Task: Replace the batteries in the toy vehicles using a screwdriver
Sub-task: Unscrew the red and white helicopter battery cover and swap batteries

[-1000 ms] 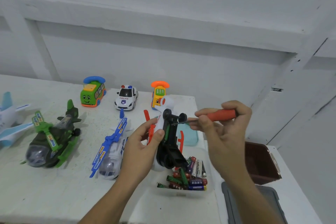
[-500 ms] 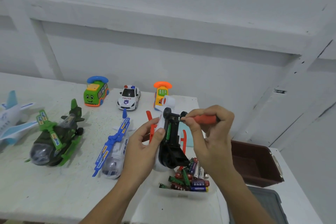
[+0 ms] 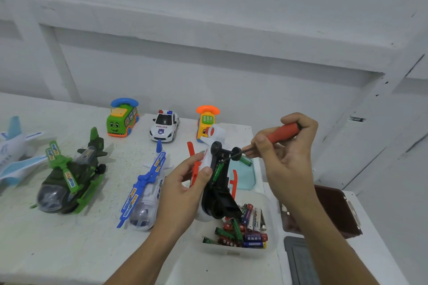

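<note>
Grips upturned toy helicopter (image 3: 218, 192) in left hand (image 3: 183, 194); holds screwdriver (image 3: 281, 133) in right hand (image 3: 289, 162), tip just above left thumb.

Crops white-and-blue plastic toy plane (image 3: 11, 152) at left edge; hides dark-brown plastic box (image 3: 335, 208) partly behind right forearm (image 3: 319, 233).

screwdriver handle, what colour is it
Orange-red. The screwdriver handle shows best in the head view, gripped in the right hand.
</note>
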A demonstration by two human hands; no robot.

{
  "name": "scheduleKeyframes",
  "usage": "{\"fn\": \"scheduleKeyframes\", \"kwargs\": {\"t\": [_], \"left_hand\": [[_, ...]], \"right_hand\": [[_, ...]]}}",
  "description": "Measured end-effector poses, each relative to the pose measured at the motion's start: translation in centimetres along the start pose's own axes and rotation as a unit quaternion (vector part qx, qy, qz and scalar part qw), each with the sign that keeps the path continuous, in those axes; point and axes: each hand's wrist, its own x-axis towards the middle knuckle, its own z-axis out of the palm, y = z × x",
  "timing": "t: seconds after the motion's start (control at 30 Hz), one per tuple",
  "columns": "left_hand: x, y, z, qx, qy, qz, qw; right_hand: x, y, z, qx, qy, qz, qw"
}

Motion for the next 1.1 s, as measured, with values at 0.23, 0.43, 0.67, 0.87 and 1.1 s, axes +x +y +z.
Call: {"fn": "scheduleKeyframes", "kwargs": {"t": [0.23, 0.43, 0.67, 0.87, 1.1], "left_hand": [[0.2, 0.1, -0.1, 0.021, 0.007, -0.004, 1.000], [0.1, 0.7, 0.1, 0.040, -0.016, 0.000, 0.999], [0.0, 0.6, 0.3, 0.044, -0.026, -0.003, 0.999], [-0.1, 0.9, 0.4, 0.043, -0.029, 0.011, 0.999], [-0.1, 0.9, 0.2, 0.069, -0.033, 0.016, 0.997]], "right_hand": [[-0.4, -0.8, -1.2, 0.006, -0.024, 0.038, 0.999], [-1.0, -1.2, -2.4, 0.017, -0.053, 0.092, 0.994], [-0.6, 0.0, -1.7, 0.007, -0.010, 0.110, 0.994], [-0.8, 1.4, -0.7, -0.042, -0.049, 0.138, 0.988], [-0.7, 1.8, -1.0, -0.030, -0.061, 0.165, 0.984]]}}
